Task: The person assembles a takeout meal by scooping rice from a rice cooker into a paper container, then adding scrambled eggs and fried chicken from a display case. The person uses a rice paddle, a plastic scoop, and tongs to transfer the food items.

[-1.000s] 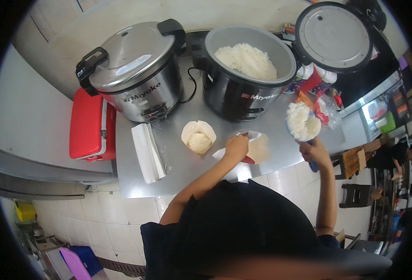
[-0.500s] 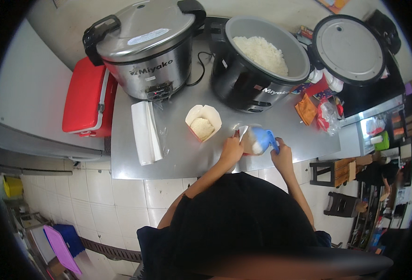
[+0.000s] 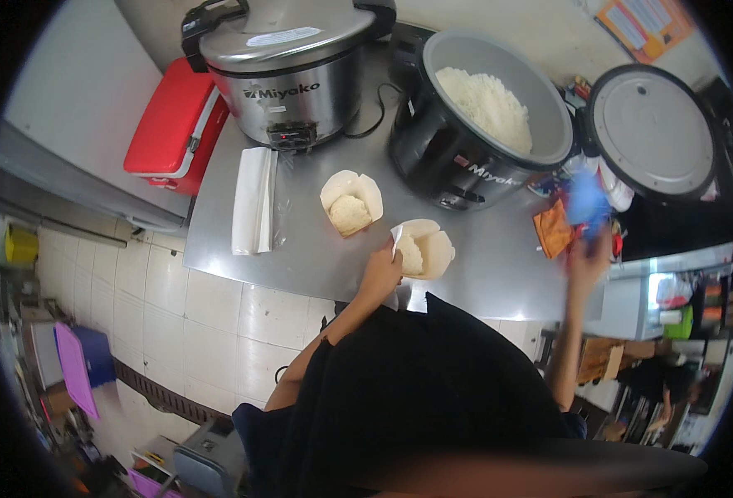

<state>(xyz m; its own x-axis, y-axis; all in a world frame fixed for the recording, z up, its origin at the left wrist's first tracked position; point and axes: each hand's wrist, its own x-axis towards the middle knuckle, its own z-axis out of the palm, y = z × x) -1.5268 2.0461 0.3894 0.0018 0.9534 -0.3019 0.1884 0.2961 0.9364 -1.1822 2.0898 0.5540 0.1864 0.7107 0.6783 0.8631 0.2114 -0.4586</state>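
My left hand (image 3: 383,270) is closed on the near left wall of a paper food box (image 3: 438,251), which stands open with white rice inside. Beyond it to the left, a second paper box (image 3: 368,192) also has rice in it. Out to the right my right hand (image 3: 589,259) grips a blue rice scoop (image 3: 587,199) by its handle; both are smeared by motion. The scoop is in the air near an orange cloth (image 3: 554,230). At the back stands a black rice cooker (image 3: 445,158), its lid (image 3: 652,129) swung open and cooked rice (image 3: 487,108) inside.
A silver rice cooker (image 3: 292,91) with its lid on is at the back left. White paper sheets (image 3: 253,199) lie before it on the steel table (image 3: 316,266). A red cooler box (image 3: 171,124) is beside the table. Far right, a person (image 3: 661,386) is bent over.
My right hand has carried the blue scoop away from the near box to the right. The near box, in my left hand, now shows its rice uncovered. The whole view has shifted.
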